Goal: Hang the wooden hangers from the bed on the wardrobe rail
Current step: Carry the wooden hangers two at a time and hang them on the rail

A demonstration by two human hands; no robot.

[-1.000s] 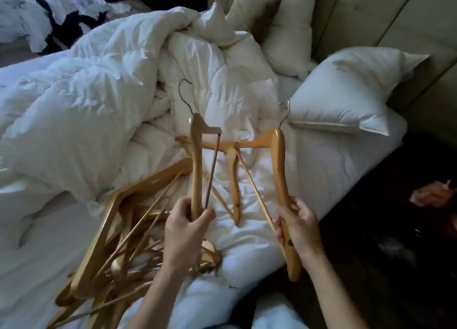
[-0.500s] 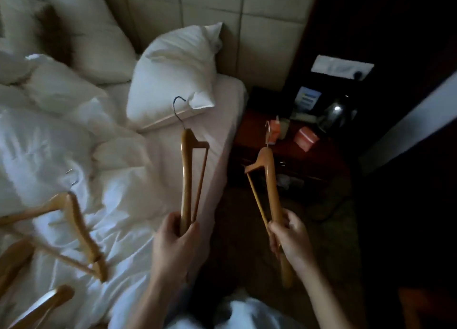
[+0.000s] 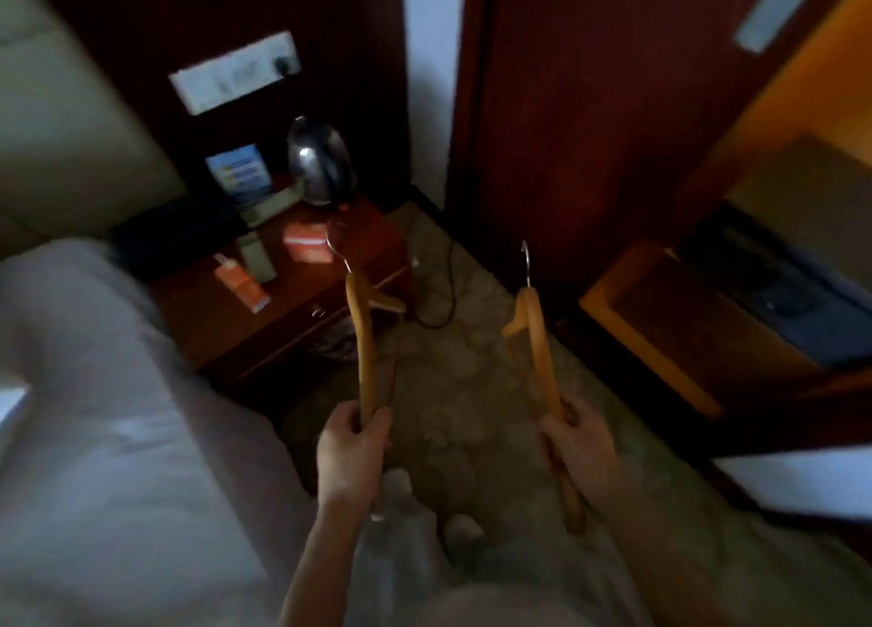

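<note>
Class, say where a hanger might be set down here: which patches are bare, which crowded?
Bare: the carpet between nightstand and dark wooden panel; the bed sheet beside the nightstand. Crowded: the nightstand top, with kettle, boxes and card.

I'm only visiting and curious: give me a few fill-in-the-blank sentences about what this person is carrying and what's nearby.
The left hand grips the left hanger, the right hand the right hanger: ____ hangers in all.
Both hangers' metal ____ point away from the person.
On the nightstand stands a shiny ____.
Missing: two; hooks; kettle.
</note>
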